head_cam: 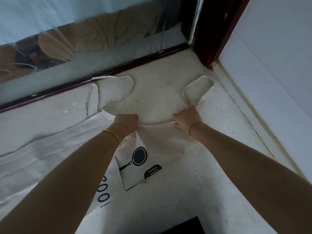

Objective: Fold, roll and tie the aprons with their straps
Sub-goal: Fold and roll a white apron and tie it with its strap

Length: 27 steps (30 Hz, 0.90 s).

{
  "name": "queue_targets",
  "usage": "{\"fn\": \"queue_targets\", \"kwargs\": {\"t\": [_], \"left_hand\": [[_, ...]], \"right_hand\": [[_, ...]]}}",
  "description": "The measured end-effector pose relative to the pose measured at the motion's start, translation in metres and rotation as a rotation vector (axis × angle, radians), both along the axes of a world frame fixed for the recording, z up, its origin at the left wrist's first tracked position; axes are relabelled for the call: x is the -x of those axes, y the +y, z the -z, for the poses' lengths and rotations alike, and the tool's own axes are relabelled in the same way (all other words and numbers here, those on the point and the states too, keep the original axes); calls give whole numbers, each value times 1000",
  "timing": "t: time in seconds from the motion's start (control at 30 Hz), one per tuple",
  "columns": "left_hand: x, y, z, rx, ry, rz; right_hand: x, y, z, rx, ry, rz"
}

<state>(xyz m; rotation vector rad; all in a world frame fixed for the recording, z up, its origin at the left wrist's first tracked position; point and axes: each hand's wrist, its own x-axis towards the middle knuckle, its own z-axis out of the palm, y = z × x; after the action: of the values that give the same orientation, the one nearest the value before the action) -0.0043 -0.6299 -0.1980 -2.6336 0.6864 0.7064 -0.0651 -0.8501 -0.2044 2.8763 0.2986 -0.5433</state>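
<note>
Indoor premises, domestic in character: most likely a room or passage corner in a home. The ground surface is a pale speckled floor (pixel 194 191), terrazzo-like, running back into a corner. Along its far edge lies a dark rail (pixel 101 76) carrying a glass panel (pixel 101 36) frosted with a leaf pattern, of the sliding-door kind. A dark wooden frame post (pixel 214 31), its finish chipped near the top, closes the corner. To the right stands a plain white wall (pixel 270 65) with a pale skirting (pixel 244 105), grimy along the joint. A white apron (pixel 140 156), printed with a frying pan and spatula, is spread directly on the floor.
</note>
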Motion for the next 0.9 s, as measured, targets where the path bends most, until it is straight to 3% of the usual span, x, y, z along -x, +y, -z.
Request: {"fn": "queue_targets", "kwargs": {"t": [0.2, 0.4, 0.57, 0.63, 0.73, 0.9], "left_hand": [[5, -9, -1, -5, -21, 28], [5, -8, 0, -17, -25, 21], [9, -6, -1, 17, -30, 14], [10, -4, -1, 18, -40, 31], [12, -1, 1, 18, -71, 62], [13, 3, 2, 20, -106, 106]], "right_hand": [[-3, 4, -4, 130, 169, 154], [-4, -9, -11, 7, 214, 141], [-14, -16, -22, -19, 352, 261], [-13, -10, -24, 41, 278, 268], [-7, 5, -16, 87, 71, 105], [-2, 28, -5, -45, 91, 82]]}}
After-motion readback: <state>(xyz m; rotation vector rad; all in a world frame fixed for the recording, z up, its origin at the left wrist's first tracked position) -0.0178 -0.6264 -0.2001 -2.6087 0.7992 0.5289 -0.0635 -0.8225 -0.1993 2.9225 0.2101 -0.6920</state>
